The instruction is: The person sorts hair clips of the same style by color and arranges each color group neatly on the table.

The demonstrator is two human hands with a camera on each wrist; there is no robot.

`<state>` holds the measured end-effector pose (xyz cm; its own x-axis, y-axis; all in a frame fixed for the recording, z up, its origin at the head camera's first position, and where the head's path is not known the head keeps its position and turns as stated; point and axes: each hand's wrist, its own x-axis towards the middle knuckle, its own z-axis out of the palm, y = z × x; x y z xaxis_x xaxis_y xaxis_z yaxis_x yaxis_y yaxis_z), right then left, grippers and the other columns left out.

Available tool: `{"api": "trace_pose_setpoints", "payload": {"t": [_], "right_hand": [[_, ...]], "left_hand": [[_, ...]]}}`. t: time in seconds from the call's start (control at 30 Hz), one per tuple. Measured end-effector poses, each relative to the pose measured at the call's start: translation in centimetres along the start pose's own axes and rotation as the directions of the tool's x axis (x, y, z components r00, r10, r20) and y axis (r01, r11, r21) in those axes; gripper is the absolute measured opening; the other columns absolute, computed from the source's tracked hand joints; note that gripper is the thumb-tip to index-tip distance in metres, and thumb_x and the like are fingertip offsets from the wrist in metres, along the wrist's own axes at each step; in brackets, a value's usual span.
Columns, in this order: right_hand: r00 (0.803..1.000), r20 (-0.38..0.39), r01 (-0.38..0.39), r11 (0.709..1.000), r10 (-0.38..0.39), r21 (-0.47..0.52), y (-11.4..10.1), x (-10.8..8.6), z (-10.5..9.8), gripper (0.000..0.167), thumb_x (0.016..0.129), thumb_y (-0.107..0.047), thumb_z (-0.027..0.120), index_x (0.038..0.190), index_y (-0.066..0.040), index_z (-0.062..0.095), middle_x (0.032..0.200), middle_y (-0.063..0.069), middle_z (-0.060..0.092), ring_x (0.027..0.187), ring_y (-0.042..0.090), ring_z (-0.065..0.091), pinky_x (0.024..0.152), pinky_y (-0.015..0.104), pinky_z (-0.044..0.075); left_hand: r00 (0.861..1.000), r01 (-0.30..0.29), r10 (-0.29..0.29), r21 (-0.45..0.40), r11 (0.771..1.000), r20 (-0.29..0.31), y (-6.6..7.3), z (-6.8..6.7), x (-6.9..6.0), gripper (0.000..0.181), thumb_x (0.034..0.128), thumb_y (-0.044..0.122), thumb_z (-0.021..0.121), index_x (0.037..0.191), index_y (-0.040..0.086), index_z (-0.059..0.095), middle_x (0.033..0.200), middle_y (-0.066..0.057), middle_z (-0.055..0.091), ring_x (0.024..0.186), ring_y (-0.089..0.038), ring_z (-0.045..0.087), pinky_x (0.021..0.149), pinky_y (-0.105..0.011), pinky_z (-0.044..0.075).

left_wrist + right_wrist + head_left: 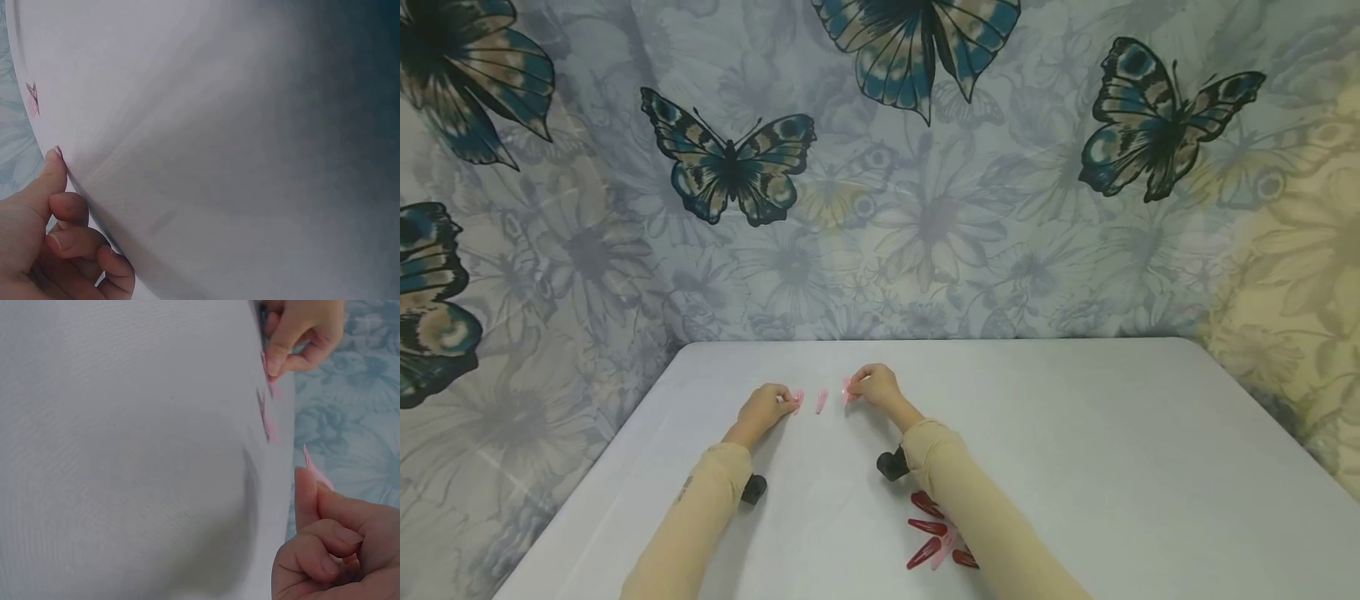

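Near the table's far edge, the left hand (765, 408) pinches a pink hair clip (798, 399) between thumb and finger. The right hand (877, 387) pinches another pink clip (847, 390); in the right wrist view this clip (317, 470) stands up from the fingertips of the right hand (337, 540). Between the hands a third pink clip (822, 401) lies on the table. In the left wrist view a pink clip (32, 100) shows beyond the left hand (69, 234), whose own clip is mostly hidden.
Several dark red clips (924, 552) lie fanned around pink ones (946, 547) on the white table (1075, 433), partly behind the right sleeve. A black device is at each wrist. A wall covering with butterflies (731, 167) rises behind the table.
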<state>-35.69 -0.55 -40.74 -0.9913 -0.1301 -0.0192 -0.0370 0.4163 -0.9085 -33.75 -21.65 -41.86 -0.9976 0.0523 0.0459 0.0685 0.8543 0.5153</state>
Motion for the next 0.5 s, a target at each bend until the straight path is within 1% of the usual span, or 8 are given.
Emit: {"api": "trace_pose_setpoints", "payload": {"t": [0.1,0.13,0.23,0.27,0.33,0.43,0.47,0.5], "right_hand": [[1.000,0.008,0.017,1.000,-0.017,-0.026,0.4,0.2,0.5,0.007,0.077,0.001,0.064,0.080,0.006,0.061,0.063,0.010,0.064,0.050,0.009,0.047,0.047,0.019,0.035],[1.000,0.010,0.006,0.999,-0.006,-0.042,0.5,0.3,0.7,0.007,0.077,0.000,0.064,0.081,0.006,0.062,0.064,0.011,0.064,0.050,0.009,0.047,0.048,0.020,0.037],[1.000,0.005,0.019,0.997,-0.018,-0.069,1.4,1.4,1.3,0.004,0.076,-0.001,0.065,0.079,0.002,0.064,0.064,0.009,0.064,0.056,0.013,0.051,0.051,0.024,0.040],[0.998,0.003,0.059,0.996,-0.059,-0.059,2.8,2.6,1.9,0.002,0.075,-0.001,0.065,0.076,0.000,0.064,0.062,0.007,0.064,0.056,0.013,0.052,0.050,0.024,0.039],[0.993,-0.004,0.118,0.992,-0.118,-0.055,5.9,5.4,3.3,0.004,0.073,-0.003,0.068,0.074,-0.004,0.065,0.058,0.003,0.063,0.056,0.013,0.053,0.049,0.025,0.038],[0.984,-0.041,0.169,0.982,-0.173,-0.080,11.0,10.0,5.7,0.007,0.070,-0.008,0.072,0.073,-0.008,0.066,0.058,0.000,0.062,0.058,0.014,0.054,0.051,0.025,0.039],[0.982,-0.044,0.178,0.981,-0.182,-0.081,13.3,11.9,6.8,0.010,0.068,-0.009,0.074,0.073,-0.008,0.066,0.056,-0.001,0.061,0.058,0.014,0.054,0.051,0.025,0.039],[0.982,-0.056,0.175,0.981,-0.181,-0.089,14.2,12.7,7.2,0.011,0.066,-0.012,0.075,0.072,-0.009,0.065,0.056,-0.003,0.061,0.058,0.013,0.053,0.051,0.026,0.038]], "left_hand": [[1.000,0.006,-0.006,0.001,1.000,0.001,-0.2,0.1,-0.1,0.019,0.0804,0.021,0.067,0.069,0.009,0.058,0.067,-0.001,0.048,0.060,-0.017,0.040,0.052,-0.028,0.034],[1.000,0.008,-0.008,-0.004,1.000,0.002,-0.3,0.2,-0.1,0.019,0.0803,0.021,0.067,0.069,0.009,0.058,0.066,0.000,0.047,0.060,-0.016,0.040,0.052,-0.028,0.034],[1.000,0.012,-0.012,-0.012,1.000,0.008,-0.4,0.2,0.0,0.019,0.0802,0.021,0.067,0.068,0.009,0.058,0.061,0.000,0.043,0.057,-0.015,0.038,0.051,-0.027,0.033],[1.000,0.013,-0.012,-0.015,1.000,0.010,-0.4,0.1,0.1,0.019,0.0802,0.021,0.067,0.069,0.009,0.058,0.061,0.000,0.042,0.057,-0.015,0.038,0.050,-0.027,0.033],[1.000,0.012,-0.012,-0.019,1.000,0.013,-0.4,0.1,0.1,0.018,0.0803,0.021,0.067,0.069,0.009,0.058,0.060,0.001,0.041,0.056,-0.015,0.037,0.050,-0.026,0.032],[1.000,0.014,-0.014,-0.021,1.000,0.015,-0.3,0.1,0.1,0.018,0.0803,0.021,0.067,0.070,0.009,0.059,0.060,0.001,0.042,0.057,-0.015,0.038,0.050,-0.026,0.032],[1.000,0.014,-0.014,-0.023,1.000,0.017,-0.3,0.1,0.1,0.018,0.0804,0.021,0.067,0.070,0.009,0.059,0.060,0.001,0.042,0.057,-0.015,0.038,0.051,-0.026,0.033],[1.000,0.016,-0.016,-0.026,1.000,0.019,-0.3,0.2,0.1,0.018,0.0804,0.021,0.067,0.070,0.009,0.059,0.060,0.001,0.042,0.057,-0.015,0.038,0.051,-0.027,0.033]]}}
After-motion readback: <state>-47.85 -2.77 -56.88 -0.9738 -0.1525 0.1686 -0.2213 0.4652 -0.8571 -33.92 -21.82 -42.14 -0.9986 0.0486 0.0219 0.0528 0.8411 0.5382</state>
